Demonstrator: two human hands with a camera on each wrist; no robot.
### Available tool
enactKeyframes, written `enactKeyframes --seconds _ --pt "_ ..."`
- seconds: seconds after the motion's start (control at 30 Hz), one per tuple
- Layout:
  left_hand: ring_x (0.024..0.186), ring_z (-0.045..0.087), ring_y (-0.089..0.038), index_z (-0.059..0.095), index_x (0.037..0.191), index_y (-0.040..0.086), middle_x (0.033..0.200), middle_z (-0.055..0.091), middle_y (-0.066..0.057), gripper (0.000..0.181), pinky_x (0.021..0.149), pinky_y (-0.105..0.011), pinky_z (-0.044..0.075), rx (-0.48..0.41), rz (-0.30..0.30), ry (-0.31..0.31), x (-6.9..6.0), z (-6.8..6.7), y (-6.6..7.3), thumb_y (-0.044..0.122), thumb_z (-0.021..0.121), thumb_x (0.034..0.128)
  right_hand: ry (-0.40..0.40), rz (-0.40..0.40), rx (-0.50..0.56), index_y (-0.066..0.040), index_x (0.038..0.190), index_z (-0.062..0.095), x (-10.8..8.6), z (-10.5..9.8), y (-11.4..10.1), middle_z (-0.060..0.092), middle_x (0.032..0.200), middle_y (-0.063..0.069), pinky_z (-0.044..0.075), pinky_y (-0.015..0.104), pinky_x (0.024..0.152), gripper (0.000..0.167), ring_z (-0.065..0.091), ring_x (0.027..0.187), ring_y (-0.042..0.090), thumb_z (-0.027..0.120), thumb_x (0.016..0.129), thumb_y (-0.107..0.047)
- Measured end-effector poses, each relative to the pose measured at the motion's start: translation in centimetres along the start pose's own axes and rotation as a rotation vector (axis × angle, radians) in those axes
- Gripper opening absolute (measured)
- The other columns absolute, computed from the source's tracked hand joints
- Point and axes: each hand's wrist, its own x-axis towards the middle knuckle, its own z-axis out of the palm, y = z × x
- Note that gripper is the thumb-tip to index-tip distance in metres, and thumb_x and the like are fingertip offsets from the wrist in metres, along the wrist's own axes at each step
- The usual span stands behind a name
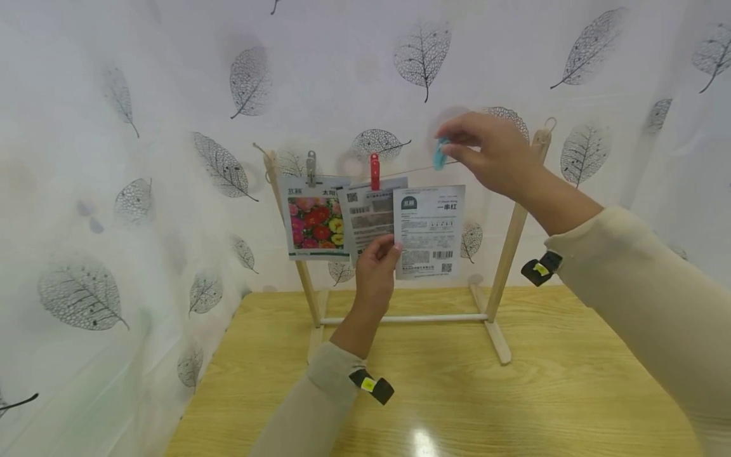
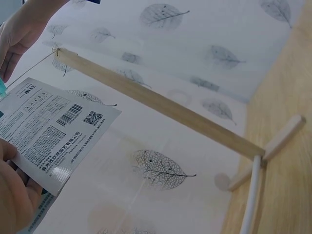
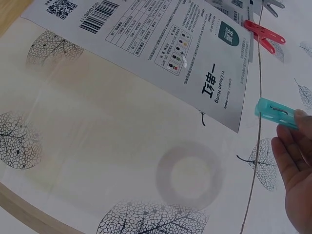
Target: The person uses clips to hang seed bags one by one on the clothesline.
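My left hand (image 1: 375, 273) pinches the lower left edge of a white printed seed packet (image 1: 429, 231), its text side facing me. Above that packet, my right hand (image 1: 491, 149) pinches a blue clothespin (image 1: 440, 154) at the string (image 3: 260, 146). In the right wrist view the clothespin's tip meets the string, and the packet's top edge is apart from it. A red clothespin (image 1: 374, 171) holds a second packet (image 1: 370, 216), partly hidden behind the first. At the left, a grey clothespin (image 1: 311, 168) holds a packet with a flower picture (image 1: 316, 222).
The string runs between two wooden posts of a stand (image 1: 514, 238). A white bar (image 1: 405, 318) joins the posts low down. The stand's feet rest on a wood-grain table (image 1: 434, 387). Behind hangs a pale curtain (image 1: 342, 70) with a leaf print.
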Motion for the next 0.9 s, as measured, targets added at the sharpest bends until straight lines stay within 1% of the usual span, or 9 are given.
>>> enactKeyframes --seconds 0.3,0.57,0.73,0.9 --pt "0.096 0.065 -0.011 0.067 0.117 0.001 0.109 0.069 -0.007 0.022 0.087 -0.024 0.055 -0.028 0.011 0.008 0.1 0.15 0.05 0.009 0.066 0.0965 -0.038 0.027 0.022 -0.004 0.123 0.068 0.08 0.41 0.1 0.071 0.117 0.011 0.051 0.046 0.104 0.025 0.07 0.114 0.03 0.065 0.099 -0.01" --pt "0.097 0.066 -0.011 0.067 0.115 0.001 0.108 0.07 -0.008 0.02 0.087 -0.025 0.056 -0.021 0.021 0.007 0.26 0.16 0.09 0.009 0.065 0.097 -0.064 0.041 0.035 -0.005 0.124 0.068 0.03 0.42 0.01 0.072 0.115 0.013 0.051 0.048 0.103 0.025 0.07 0.111 0.032 0.064 0.099 -0.011" --pt "0.098 0.065 -0.011 0.067 0.117 0.002 0.109 0.069 -0.008 0.021 0.087 -0.024 0.055 -0.026 0.022 0.007 0.35 0.2 0.16 0.009 0.065 0.0972 -0.089 0.045 0.03 -0.005 0.124 0.068 0.14 0.56 0.1 0.073 0.112 0.013 0.052 0.046 0.099 0.026 0.07 0.107 0.03 0.064 0.099 -0.012" --pt "0.098 0.067 -0.011 0.067 0.116 0.002 0.11 0.071 -0.009 0.02 0.087 -0.025 0.056 -0.032 0.041 -0.005 0.43 0.25 0.17 0.009 0.065 0.0976 -0.115 0.065 0.035 -0.005 0.125 0.068 0.17 0.63 0.19 0.073 0.112 0.012 0.052 0.045 0.098 0.027 0.07 0.108 0.028 0.064 0.1 -0.013"
